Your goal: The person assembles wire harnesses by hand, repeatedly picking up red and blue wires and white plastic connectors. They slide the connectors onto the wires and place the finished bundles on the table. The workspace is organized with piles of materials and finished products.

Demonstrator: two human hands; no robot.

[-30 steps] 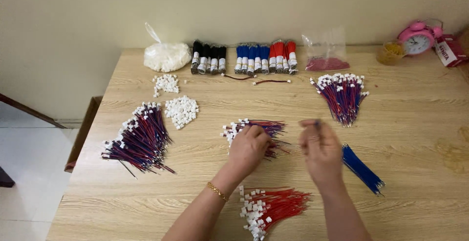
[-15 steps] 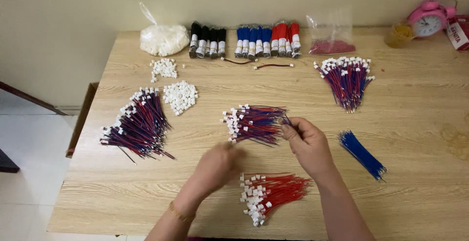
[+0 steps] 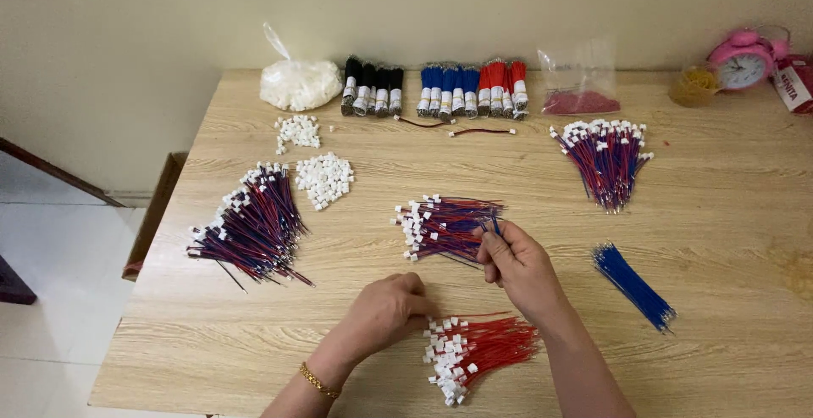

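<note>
My right hand (image 3: pixel 517 264) pinches a thin blue wire at the right end of a bundle of red and blue wires with white connectors (image 3: pixel 445 225) in the middle of the wooden table (image 3: pixel 720 325). My left hand (image 3: pixel 391 304) rests with curled fingers at the left edge of a pile of red wires with white connectors (image 3: pixel 478 352) near the front edge; whether it grips one I cannot tell. A gold bracelet sits on the left wrist. Loose blue wires (image 3: pixel 631 276) lie to the right of my right hand.
Bundles of red and blue connector wires lie at the left (image 3: pixel 250 225) and back right (image 3: pixel 605 154). White connector piles (image 3: pixel 323 179) and a white bag (image 3: pixel 298 83) sit back left. Rolls of black, blue and red wire (image 3: pixel 436 88), a plastic bag (image 3: pixel 580 88) and a pink alarm clock (image 3: pixel 745 58) line the back.
My left hand has moved from the middle bundle down to the red wire pile. My right hand has come in to the right end of the middle bundle.
</note>
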